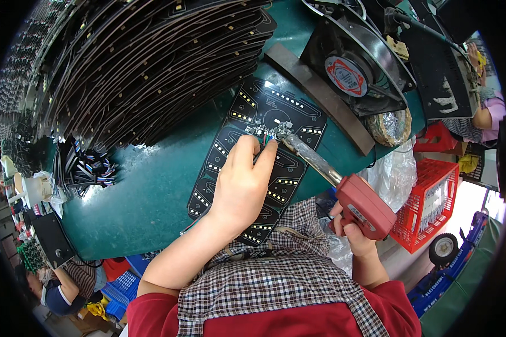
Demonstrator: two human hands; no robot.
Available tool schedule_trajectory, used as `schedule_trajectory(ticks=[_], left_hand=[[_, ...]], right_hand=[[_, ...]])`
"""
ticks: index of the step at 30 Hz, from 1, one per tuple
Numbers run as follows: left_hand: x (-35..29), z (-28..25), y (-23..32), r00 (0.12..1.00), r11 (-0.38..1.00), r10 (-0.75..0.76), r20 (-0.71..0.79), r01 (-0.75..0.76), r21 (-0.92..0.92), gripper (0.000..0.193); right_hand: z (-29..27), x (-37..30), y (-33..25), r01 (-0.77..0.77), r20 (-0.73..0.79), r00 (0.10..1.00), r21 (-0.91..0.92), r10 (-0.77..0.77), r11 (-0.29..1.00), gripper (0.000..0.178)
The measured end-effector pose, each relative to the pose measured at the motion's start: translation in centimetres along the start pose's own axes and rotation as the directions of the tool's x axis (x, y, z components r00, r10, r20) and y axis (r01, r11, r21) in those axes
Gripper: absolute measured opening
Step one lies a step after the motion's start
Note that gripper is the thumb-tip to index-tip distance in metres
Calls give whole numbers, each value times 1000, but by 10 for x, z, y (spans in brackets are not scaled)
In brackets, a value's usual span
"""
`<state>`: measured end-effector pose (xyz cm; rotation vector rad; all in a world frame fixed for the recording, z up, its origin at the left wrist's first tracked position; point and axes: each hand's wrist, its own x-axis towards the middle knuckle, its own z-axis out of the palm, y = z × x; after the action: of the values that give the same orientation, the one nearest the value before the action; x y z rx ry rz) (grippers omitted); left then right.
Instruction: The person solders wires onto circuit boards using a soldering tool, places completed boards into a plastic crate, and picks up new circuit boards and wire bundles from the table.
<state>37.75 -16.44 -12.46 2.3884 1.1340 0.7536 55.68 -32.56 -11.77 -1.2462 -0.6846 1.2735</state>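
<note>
A black circuit board (289,109) with rows of small pale LEDs lies slanted on the green table in front of me. My left hand (243,180) rests over its middle, thumb and fingers pinched on thin wires (265,139) by a cluster of small components (284,128). Wrapped around the handle of a red soldering gun (365,206) is my right hand (355,238). The gun's long metal barrel points up and left, its front end close to the wires and my left fingertips. Whether the tip touches them is too small to tell.
Tall stacks of similar black boards (152,62) fill the far left, with bundled wires (90,168) nearby. A dark bar (326,101) and a black fan (348,73) stand beyond the board. A red crate (427,224) sits at right. Other people work at both sides.
</note>
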Motion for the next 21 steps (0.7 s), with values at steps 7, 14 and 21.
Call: schedule_trajectory(ticks=[7,14,21], left_hand=[[0,1,0,999,998,37,22,-38,51,27],[1,1,2,998,994,55,27,-57,97,29],[0,0,0,991,986,100,90,-111,127,37]], right_hand=[[-6,-3,12,15,-48,998,-237,-27,971,71],[-1,2,6,100,-12,994,-250,-107,963,75],[1,-1,4,18,-54,998,-45,-20,999,84]])
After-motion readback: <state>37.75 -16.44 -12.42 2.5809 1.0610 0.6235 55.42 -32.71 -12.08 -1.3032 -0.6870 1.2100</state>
